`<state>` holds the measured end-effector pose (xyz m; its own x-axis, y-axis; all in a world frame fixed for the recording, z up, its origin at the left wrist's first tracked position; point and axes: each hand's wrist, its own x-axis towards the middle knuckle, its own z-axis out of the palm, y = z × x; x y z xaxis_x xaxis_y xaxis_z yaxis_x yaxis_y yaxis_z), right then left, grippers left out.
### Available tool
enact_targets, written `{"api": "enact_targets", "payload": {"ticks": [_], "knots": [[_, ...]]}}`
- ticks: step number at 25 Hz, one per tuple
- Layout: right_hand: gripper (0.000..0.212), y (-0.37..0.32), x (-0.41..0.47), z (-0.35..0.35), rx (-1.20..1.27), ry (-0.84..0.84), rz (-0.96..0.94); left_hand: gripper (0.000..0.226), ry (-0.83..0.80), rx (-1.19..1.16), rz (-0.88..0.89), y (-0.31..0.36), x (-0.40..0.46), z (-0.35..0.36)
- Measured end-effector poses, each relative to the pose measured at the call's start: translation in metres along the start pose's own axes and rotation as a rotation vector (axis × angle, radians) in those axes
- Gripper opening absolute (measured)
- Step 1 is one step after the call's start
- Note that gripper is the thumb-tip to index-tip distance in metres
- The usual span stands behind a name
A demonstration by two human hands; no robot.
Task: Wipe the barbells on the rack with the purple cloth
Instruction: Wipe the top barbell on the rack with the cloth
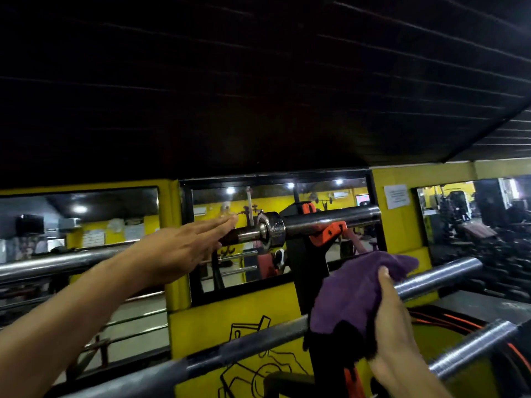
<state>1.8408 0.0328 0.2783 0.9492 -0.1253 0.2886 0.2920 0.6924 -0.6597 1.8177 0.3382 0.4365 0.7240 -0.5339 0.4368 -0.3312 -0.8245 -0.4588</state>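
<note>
Right hand (393, 320) gripping purple cloth (353, 294) on near barbell (247, 346), left hand (184, 248) open and flat, fingers maybe touching far barbell (316, 222), black rack post (313, 271) between.

The right hand (396, 320) grips the purple cloth (353, 294) beside a barbell (436, 278); the left hand (184, 245) reaches flat.

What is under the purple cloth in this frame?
The purple cloth, gripped by the right hand, drapes over a barbell lying across the black rack upright. The covered bar section and junction are hidden.
</note>
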Motion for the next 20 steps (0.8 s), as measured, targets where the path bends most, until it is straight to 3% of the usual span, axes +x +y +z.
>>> {"api": "enact_targets", "payload": {"ticks": [3, 8, 10, 13, 17, 20], "knots": [[0.062, 0.027, 0.004, 0.037, -0.101, -0.058, -0.029, 0.058, -0.045, 0.039, -0.034, -0.014, -0.020, -0.001], [0.035, 0.045, 0.029, 0.093, -0.076, 0.151, -0.334, 0.080, 0.051, 0.073, -0.031, -0.018, -0.039, 0.001], [0.038, 0.055, 0.038, 0.105, -0.107, 0.139, -0.391, 0.080, 0.084, 0.075, -0.033, -0.016, -0.039, 0.004], [0.053, 0.077, 0.041, 0.104, -0.224, 0.047, -0.454, 0.075, 0.147, 0.096, -0.023, -0.020, -0.037, 0.007], [0.043, 0.070, 0.041, 0.076, -0.371, -0.110, -0.452, 0.069, 0.164, 0.086, -0.040, -0.017, -0.037, 0.009], [0.043, 0.048, 0.054, 0.068, -0.298, 0.011, -0.455, 0.068, 0.157, 0.080, -0.028, -0.018, -0.037, 0.008]]}}
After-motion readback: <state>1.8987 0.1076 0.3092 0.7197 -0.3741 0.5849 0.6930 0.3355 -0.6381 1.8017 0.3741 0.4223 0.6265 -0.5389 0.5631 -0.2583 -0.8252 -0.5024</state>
